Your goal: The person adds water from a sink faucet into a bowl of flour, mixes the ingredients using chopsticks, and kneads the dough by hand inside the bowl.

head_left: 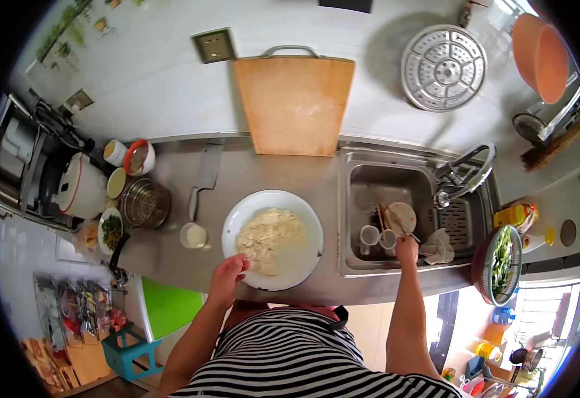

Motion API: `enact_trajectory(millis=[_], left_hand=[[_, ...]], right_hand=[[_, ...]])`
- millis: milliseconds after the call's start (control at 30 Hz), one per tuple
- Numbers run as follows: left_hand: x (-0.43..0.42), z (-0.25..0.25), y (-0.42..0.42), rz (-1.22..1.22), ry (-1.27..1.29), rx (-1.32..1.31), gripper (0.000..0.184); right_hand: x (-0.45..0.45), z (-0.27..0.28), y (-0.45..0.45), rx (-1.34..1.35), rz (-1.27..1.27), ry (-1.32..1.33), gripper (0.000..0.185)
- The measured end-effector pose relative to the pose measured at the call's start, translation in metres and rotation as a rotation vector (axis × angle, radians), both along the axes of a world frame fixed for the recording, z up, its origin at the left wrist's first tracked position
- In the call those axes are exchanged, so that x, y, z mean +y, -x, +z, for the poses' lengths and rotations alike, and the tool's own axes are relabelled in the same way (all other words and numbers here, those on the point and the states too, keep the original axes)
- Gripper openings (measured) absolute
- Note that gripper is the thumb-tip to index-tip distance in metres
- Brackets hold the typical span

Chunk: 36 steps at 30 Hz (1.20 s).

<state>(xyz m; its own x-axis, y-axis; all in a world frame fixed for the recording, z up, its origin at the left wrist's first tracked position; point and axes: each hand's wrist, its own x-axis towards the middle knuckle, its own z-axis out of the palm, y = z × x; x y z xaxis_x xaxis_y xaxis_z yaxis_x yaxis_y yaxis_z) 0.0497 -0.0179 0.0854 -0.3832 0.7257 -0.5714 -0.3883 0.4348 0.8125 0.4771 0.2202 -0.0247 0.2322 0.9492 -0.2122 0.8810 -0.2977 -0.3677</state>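
A white enamel basin (310, 265) with pale, crumbly dough (271, 237) in it stands on the counter. My left hand (227, 275) is at the basin's front left rim, fingers curled together just over the edge; whatever they hold, if anything, is hidden. My right hand (407, 251) reaches over the front edge of the sink (376, 174), fingers closed near a thin utensil (409, 232). Beside it in the sink are a white cup (387, 240), a white mug (368, 237) and a small plate (401, 217). A crumpled cloth (438, 247) lies right of that hand.
A cleaver (205, 172) and a glass of white contents (193, 235) are left of the basin. Further left are a steel colander (145, 202), bowls and a rice cooker (81, 186). A cutting board (296, 103) leans on the wall. The faucet (466, 176) overhangs the sink; greens (502, 262) are at right.
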Motion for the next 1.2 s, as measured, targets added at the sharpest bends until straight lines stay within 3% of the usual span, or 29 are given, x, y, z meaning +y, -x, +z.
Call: enact_trajectory(millis=[67,167,267,300,333,400,433,467,533,567,633,800,867,967,1100,1200], left_hand=[[-0.003,-0.012,0.020,0.047,-0.021,0.032,0.027],[-0.004,-0.026,0.044,0.094,-0.037,0.190,0.028],[-0.007,-0.059,0.062,0.034,0.012,0.365,0.033],[-0.006,-0.060,0.064,0.034,0.011,0.359,0.033],[-0.002,-0.061,0.065,-0.087,0.043,0.301,0.038],[0.003,-0.063,0.062,-0.209,0.077,0.233,0.043],[0.005,-0.067,0.059,-0.250,0.085,0.166,0.048],[0.005,-0.069,0.057,-0.289,0.094,0.098,0.052],[0.007,-0.066,0.055,-0.288,0.092,0.047,0.054],[0.008,-0.058,0.054,-0.262,0.083,-0.043,0.053],[0.009,-0.054,0.055,-0.227,0.074,-0.135,0.052],[0.007,-0.072,0.053,-0.209,0.022,-0.165,0.053],[0.007,-0.074,0.052,-0.213,0.044,-0.163,0.053],[0.006,-0.077,0.047,-0.174,0.032,-0.146,0.054],[0.007,-0.086,0.045,-0.148,-0.036,-0.017,0.055],[0.014,-0.047,0.045,-0.104,0.132,-0.173,0.053]], right_hand=[[-0.007,0.005,0.014,0.044,0.056,-0.108,0.029],[-0.025,0.058,0.068,0.239,0.084,-0.227,0.037],[-0.047,0.085,0.134,0.450,0.187,-0.287,0.023],[-0.058,0.105,0.162,0.481,0.239,-0.240,0.017],[-0.064,0.086,0.179,0.585,0.324,-0.225,0.014],[-0.076,0.086,0.225,0.646,0.608,-0.371,0.011],[-0.075,0.080,0.238,0.589,0.791,-0.372,0.018],[-0.078,0.073,0.250,0.580,0.796,-0.363,0.018],[-0.081,0.054,0.274,0.192,0.735,-0.402,0.038],[-0.080,0.046,0.286,0.186,0.745,-0.398,0.038],[-0.079,0.034,0.310,0.154,0.471,-0.281,0.055],[-0.080,0.029,0.351,0.157,0.518,-0.215,0.054],[-0.076,0.026,0.355,0.197,0.719,-0.041,0.055],[-0.092,0.029,0.346,0.276,0.868,-0.075,0.043],[-0.138,0.061,0.335,0.236,0.974,-0.198,0.040],[-0.151,0.049,0.332,0.199,1.031,-0.214,0.042]])
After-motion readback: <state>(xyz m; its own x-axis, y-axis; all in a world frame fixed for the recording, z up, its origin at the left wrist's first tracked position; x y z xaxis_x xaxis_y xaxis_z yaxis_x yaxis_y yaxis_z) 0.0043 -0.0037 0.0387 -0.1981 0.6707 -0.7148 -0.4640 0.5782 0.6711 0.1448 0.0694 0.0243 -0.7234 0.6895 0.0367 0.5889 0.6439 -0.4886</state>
